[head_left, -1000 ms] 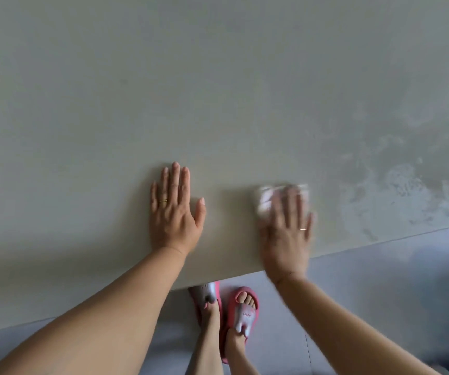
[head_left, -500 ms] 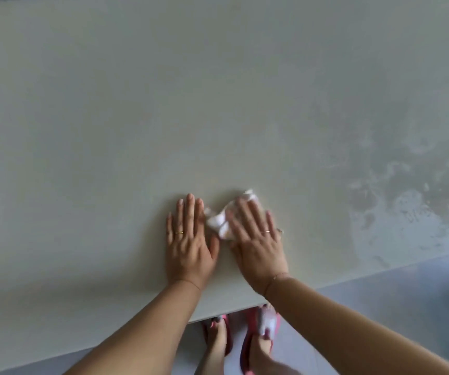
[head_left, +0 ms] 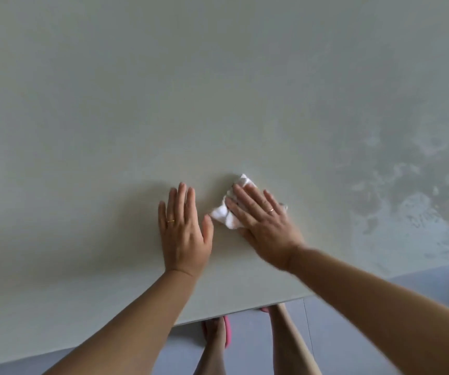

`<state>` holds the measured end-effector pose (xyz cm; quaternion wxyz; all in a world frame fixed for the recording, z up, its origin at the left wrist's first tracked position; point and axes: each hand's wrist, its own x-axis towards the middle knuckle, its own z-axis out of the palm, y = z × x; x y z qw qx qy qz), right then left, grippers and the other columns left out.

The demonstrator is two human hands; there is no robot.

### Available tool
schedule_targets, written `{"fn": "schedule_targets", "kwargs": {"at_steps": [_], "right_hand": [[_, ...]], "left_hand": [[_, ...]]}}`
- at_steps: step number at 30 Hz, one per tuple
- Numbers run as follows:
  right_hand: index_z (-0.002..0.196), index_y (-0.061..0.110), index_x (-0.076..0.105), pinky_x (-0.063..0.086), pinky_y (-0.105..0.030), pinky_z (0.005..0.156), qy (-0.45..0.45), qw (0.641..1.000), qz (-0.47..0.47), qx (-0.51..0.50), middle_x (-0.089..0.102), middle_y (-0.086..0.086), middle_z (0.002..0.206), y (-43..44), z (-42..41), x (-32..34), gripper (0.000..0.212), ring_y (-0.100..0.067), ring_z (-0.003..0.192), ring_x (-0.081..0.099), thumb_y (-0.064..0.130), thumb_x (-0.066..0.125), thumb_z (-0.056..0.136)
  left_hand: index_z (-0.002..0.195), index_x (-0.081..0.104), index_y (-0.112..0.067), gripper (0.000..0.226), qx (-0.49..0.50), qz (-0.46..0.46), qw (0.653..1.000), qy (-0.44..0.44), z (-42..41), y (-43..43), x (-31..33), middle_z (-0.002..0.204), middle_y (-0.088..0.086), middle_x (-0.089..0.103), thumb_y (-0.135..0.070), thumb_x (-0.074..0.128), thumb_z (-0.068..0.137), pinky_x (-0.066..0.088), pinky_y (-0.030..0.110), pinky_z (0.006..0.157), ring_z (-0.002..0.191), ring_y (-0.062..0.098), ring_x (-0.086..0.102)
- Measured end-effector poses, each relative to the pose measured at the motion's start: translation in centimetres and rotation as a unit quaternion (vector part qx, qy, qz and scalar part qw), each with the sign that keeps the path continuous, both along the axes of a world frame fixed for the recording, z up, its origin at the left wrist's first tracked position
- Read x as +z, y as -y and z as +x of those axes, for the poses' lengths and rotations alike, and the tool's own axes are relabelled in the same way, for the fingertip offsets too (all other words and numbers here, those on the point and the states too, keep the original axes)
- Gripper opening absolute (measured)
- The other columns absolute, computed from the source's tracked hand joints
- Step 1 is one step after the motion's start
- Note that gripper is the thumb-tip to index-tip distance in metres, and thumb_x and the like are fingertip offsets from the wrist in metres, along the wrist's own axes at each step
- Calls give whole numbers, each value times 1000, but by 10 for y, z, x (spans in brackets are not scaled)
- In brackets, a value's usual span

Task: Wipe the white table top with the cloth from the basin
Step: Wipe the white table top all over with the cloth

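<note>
Grey-blue tiled floor (head_left: 421, 293) low in view, widest below and to the right of the right grip (head_left: 266, 223). Thin dark grout line (head_left: 308, 334) in it, well below that grip. Pink rubber slipper (head_left: 228, 330) on a bare foot, well below and between the left grip (head_left: 184, 234) and the right, toe end hidden under the desk (head_left: 136, 104) edge. Sliver of a second pink slipper (head_left: 265, 309) just to the right, almost wholly covered by the same edge. Two bare legs (head_left: 212, 355), blurred.

- Thin gold ring (head_left: 170, 220) on the left hand (head_left: 184, 234), just behind the fingertips.
- Matching gold band (head_left: 271, 210) on the right hand (head_left: 265, 223), just behind the grip.
- Forearms (head_left: 136, 320) bare, unsleeved.
- Pink slipper (head_left: 227, 332) well behind the grip.
</note>
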<state>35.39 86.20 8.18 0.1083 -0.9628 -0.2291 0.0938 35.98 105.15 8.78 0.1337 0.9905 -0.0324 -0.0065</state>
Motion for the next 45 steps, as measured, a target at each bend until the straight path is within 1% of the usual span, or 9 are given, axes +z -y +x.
{"fn": "schedule_targets", "kwargs": {"at_steps": [2, 8, 14, 17, 20, 27, 33, 39, 45], "right_hand": [[149, 29, 20, 11, -44, 119, 13, 999, -18, 26, 14, 2, 158, 44, 33, -2, 57, -20, 146, 8, 35, 41, 97], [150, 26, 18, -2, -43, 118, -8, 915, 31, -402, 9, 0, 160, 48, 90, -1, 55, -20, 147, -1, 32, 35, 98], [147, 26, 28, 13, -43, 118, 24, 999, 12, 42, 20, -1, 156, 38, 87, -4, 54, -22, 145, 13, 37, 43, 96], [148, 27, 25, 12, -47, 118, -5, 992, 19, -126, 18, -2, 158, 82, 144, -3, 54, -21, 146, 9, 33, 43, 97], [149, 28, 18, -1, -41, 118, -3, 927, 32, -374, 9, 0, 159, 55, 162, -3, 54, -20, 147, 0, 33, 36, 98], [148, 27, 22, 9, -43, 119, 13, 999, 6, 34, 17, 1, 157, 38, 166, -2, 54, -18, 145, 6, 41, 33, 98], [150, 26, 17, -5, -41, 118, 3, 918, 37, -394, 7, -1, 160, 39, 234, -5, 55, -20, 147, -2, 30, 35, 98], [149, 24, 24, 6, -41, 117, 23, 999, 9, 42, 18, -2, 157, 31, 240, -4, 56, -23, 146, 12, 35, 42, 97], [150, 27, 18, -2, -41, 118, 19, 949, 31, -312, 8, -1, 160, 61, 314, -8, 54, -21, 147, 1, 30, 33, 99]], "left_hand": [[138, 44, 1, 57, -11, 1, 1000, 12, 25, 5, 4, 147, 19, 40, -32, 37, 92, 19, 45, 113, 135, 35, 39], [145, 32, -3, 62, -29, 19, 999, 4, 97, 24, -4, 154, 15, 28, -38, 31, 94, 10, 43, 117, 143, 30, 25], [145, 33, -4, 60, -25, 24, 999, -4, 107, 28, -17, 153, 15, 29, -35, 37, 94, 18, 46, 116, 143, 30, 26], [146, 32, -5, 62, -23, 36, 999, -4, 107, 29, -19, 154, 13, 29, -38, 31, 94, 16, 44, 116, 143, 28, 25], [147, 29, -5, 63, -26, 52, 998, -10, 108, 28, -20, 155, 13, 27, -39, 28, 94, 17, 45, 115, 144, 27, 23], [143, 37, -3, 61, -25, 49, 998, -23, 110, 30, -15, 153, 15, 31, -38, 28, 95, 18, 46, 115, 142, 28, 25], [138, 45, -3, 58, -4, -3, 1000, 1, 115, 30, -10, 148, 16, 40, -34, 39, 90, 20, 48, 113, 138, 31, 36], [136, 47, -3, 51, 22, -35, 998, 49, 184, 45, 4, 147, 18, 40, -24, 40, 90, 18, 47, 114, 137, 34, 36], [148, 25, -8, 57, 3, -4, 1000, 6, 261, 54, -11, 158, 10, 19, -30, 38, 97, 6, 40, 118, 146, 26, 14]]}}
